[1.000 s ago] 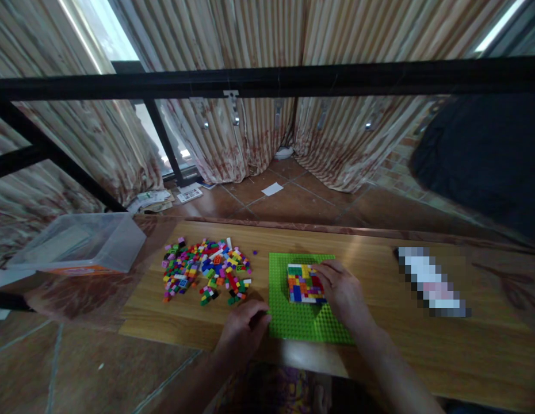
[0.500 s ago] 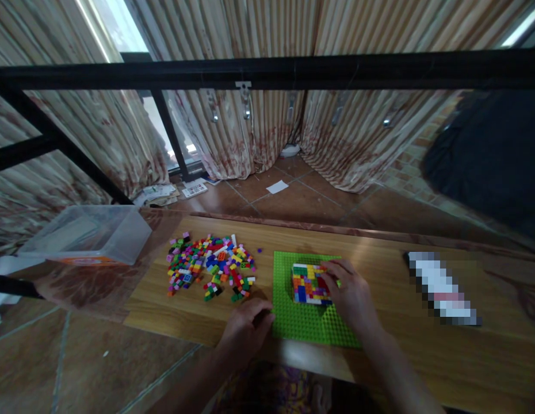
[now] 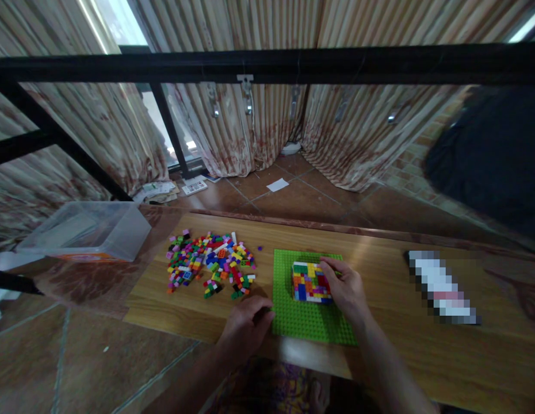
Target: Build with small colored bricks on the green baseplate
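Observation:
A green studded baseplate (image 3: pixel 289 322) lies on the wooden table, bearing a low rectangular build of multicoloured toy bricks (image 3: pixel 308 283). At the build's right side, my right hand (image 3: pixel 347 287) is closed, its fingertips on the far right corner and edge. The hand covers part of that side, and any loose brick under the fingertips is hidden. My left hand (image 3: pixel 250 322) rests at the baseplate's left edge, fingers curled, with thumb and fingertips at the rim. A heap of loose toy bricks (image 3: pixel 211 261) is spread on the table left of the baseplate.
A clear plastic box (image 3: pixel 116 230) stands at the table's left end. On the right lies a pixelated, blurred-out oblong object (image 3: pixel 442 287). A black metal bar (image 3: pixel 267 66) crosses in front of the curtains (image 3: pixel 267 132). One small purple brick (image 3: pixel 259 248) sits apart from the heap.
My right hand's fingers have shifted slightly back along the build's right side, uncovering more of its top. My left hand stays at the baseplate's edge. The view has tilted slightly.

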Demonstrator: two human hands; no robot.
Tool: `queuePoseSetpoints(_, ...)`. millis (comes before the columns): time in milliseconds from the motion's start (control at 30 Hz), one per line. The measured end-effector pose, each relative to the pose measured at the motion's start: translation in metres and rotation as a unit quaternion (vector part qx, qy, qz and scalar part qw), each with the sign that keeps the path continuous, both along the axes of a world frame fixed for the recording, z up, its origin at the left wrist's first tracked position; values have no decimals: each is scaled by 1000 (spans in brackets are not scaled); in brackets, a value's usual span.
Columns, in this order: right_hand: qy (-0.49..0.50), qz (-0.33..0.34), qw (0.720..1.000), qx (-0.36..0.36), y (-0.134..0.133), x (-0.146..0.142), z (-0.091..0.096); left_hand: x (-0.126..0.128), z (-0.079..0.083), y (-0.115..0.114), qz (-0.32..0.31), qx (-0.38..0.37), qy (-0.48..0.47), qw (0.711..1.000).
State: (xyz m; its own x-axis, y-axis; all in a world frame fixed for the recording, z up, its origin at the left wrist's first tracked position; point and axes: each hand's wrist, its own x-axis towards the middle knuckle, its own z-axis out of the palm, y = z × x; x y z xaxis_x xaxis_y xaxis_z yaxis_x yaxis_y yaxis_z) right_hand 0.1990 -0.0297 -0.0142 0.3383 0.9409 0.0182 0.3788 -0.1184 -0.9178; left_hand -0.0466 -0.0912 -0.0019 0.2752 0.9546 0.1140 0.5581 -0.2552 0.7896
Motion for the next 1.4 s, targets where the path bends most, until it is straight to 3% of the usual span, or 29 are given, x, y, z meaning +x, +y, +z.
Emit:
queuePoseSetpoints(467,13,-14,999,-42,3,-2,-2,-1,0,-1,-5,-9,0,1000)
queuePoseSetpoints(800,19,-25,999,-22,-3,-12,3,-1,-5,-1,-3,1,-4,1000)
queuePoseSetpoints(1033,98,-16,995,5,-6,-5,7,-1,-4,1,-6,25,-8,1000)
queuePoseSetpoints(1200,71,-113,989,67,-31,-5,19,-3,-6,2,-3,40,-18,999)
queuePoseSetpoints(1267,65,-87,992,60,-50,-15,26,-3,-4,1,-2,48,-22,999)
queuePoseSetpoints(1400,55,38,995,72,-87,-45,36,6,5,-1,-29,61,-30,997)
